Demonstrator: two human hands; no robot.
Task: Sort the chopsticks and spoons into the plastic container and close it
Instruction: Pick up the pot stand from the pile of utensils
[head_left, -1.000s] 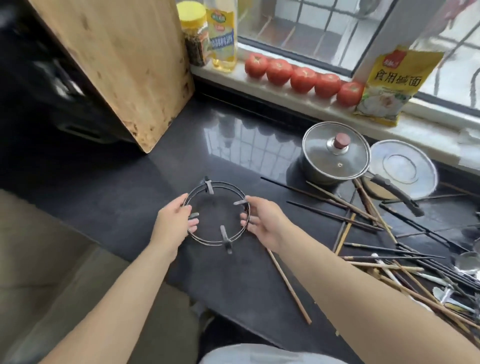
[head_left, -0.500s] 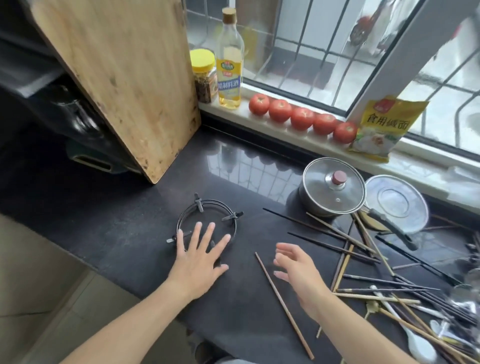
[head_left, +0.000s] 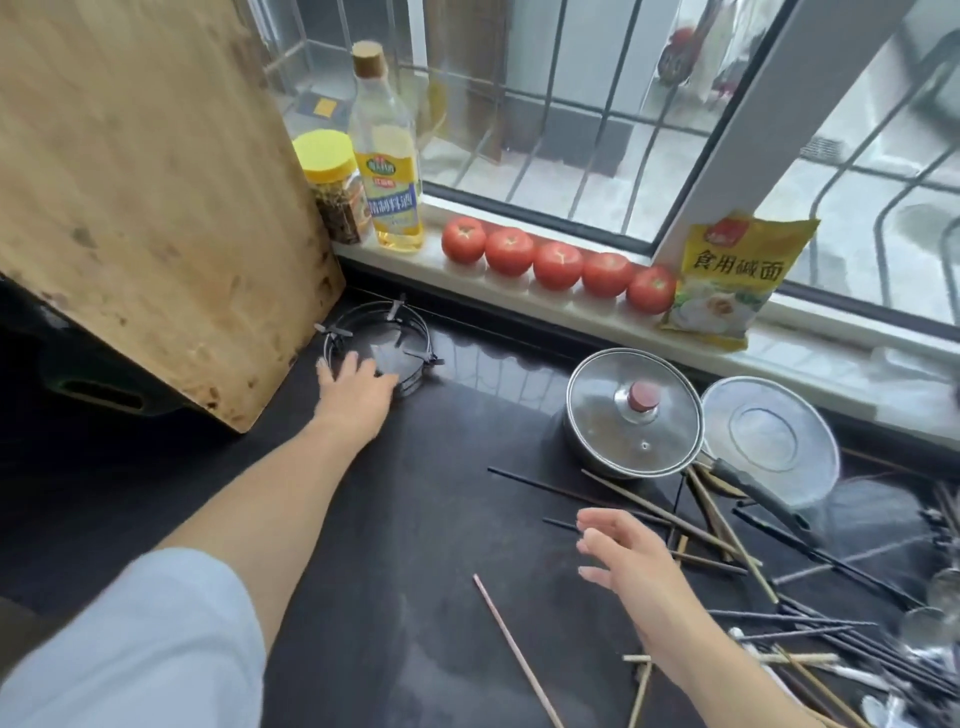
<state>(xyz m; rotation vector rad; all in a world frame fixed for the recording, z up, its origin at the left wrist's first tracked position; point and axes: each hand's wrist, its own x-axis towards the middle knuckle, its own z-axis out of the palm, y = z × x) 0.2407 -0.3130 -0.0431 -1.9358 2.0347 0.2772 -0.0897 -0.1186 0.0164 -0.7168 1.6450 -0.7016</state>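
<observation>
1. Head view: a dark, glossy surface fills the lower and middle frame, beneath a barred window along the top.
2. The left hand, in the centre left of the frame, lies flat with fingers spread, its fingertips touching the near rim of a round metal burner ring. Its grip is released; it grasps nothing.
3. The right hand, in the lower right, hovers just above the surface with fingers loosely spread. Its grip is released and empty.
4. The chopsticks, dark and pale wooden ones, lie scattered and crossed on the surface at right, just beyond the right hand. One pale chopstick lies alone at lower centre.
5. The spoons are at the far right edge, partly cut off and blurred.
6. A lidded steel pot sits centre right, with a shallow metal dish just beside it.
7. On the windowsill: a yellow-capped jar, an oil bottle, five tomatoes in a row, and a yellow packet.
8. A wooden cutting board leans at the upper left.
</observation>
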